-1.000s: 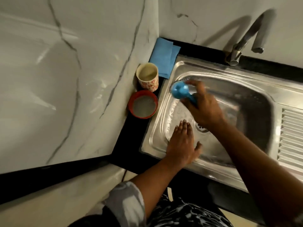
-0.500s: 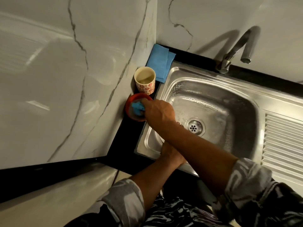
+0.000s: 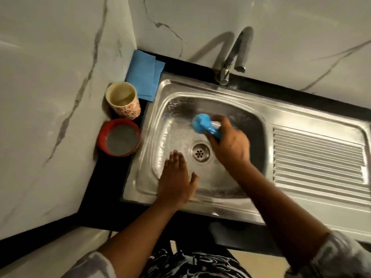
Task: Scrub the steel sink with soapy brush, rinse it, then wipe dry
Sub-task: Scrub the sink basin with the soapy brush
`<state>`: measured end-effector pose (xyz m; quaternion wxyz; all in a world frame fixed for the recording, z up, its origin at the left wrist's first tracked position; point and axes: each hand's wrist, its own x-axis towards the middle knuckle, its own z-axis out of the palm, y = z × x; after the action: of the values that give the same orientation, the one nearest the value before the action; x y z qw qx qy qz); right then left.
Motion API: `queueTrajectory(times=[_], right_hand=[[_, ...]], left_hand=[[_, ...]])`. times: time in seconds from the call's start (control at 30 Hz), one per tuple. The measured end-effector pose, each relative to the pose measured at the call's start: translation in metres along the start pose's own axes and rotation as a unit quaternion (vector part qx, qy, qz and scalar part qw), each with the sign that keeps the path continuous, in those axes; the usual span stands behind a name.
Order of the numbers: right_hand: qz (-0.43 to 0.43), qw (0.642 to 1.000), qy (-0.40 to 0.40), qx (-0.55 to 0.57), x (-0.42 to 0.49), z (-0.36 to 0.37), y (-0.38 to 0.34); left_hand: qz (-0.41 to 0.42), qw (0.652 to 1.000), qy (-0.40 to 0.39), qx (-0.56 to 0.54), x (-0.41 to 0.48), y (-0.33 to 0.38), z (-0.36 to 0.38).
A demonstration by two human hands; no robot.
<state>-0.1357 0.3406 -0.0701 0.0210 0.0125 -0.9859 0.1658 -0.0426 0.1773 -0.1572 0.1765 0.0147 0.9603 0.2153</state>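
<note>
Right hand (image 3: pixel 230 145) over the basin of the steel sink (image 3: pixel 218 211), grip wrapped around the blue brush (image 3: pixel 202 125) handle; brush head points far-left, sitting at the far part of the basin, just far of the drain (image 3: pixel 200 153); bristles hidden under the head, so contact with the steel — cannot tell. Left hand (image 3: pixel 176 181) flat, palm down, fingers together and extended, resting on the near-left slope of the basin beside the drain; grip wide, holding nothing. Basin surface looks wet and streaky around the drain; ribbed drainboard (image 3: pixel 319 157) takes up the right side of the sink. Faucet (image 3: pixel 232 57) stands at the far edge, spout curving over toward the basin. On the black table (image 3: pixel 104 189) left of the sink: red bowl (image 3: pixel 118 137) holding greyish liquid, floral cup (image 3: pixel 123 100) just far of it, nearly touching; folded blue cloth (image 3: pixel 144 75) in the far corner — against the marble wall, one edge beside the sink rim. Patterned sleeves visible at the near edge on both arms.
</note>
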Motion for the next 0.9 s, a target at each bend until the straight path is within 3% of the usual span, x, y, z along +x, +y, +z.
queueTrajectory(times=[0.13,0.27,0.43,0.63,0.73,0.9], right_hand=[[0.113,0.976,-0.076,-0.172,0.015,-0.017,0.116],[0.109,0.961,-0.096,-0.235,0.025,-0.025,0.162],[0.098,0.967,-0.09,-0.216,0.056,0.002,0.149],[-0.017,0.979,-0.158,-0.124,0.107,0.1,0.039],[-0.047,0.98,-0.16,-0.111,0.11,0.108,0.016],[0.116,0.975,-0.106,-0.16,0.088,0.052,0.103]], left_hand=[[-0.014,1.0,-0.015,0.005,0.003,0.001,0.005],[-0.002,1.0,-0.015,0.011,0.004,-0.001,0.005],[0.0,1.0,-0.016,0.014,0.005,-0.002,0.008],[0.004,1.0,-0.01,0.029,0.007,-0.009,0.018],[0.008,1.0,-0.001,0.023,0.006,-0.011,0.02],[-0.013,0.999,-0.031,0.037,0.009,-0.006,0.015]])
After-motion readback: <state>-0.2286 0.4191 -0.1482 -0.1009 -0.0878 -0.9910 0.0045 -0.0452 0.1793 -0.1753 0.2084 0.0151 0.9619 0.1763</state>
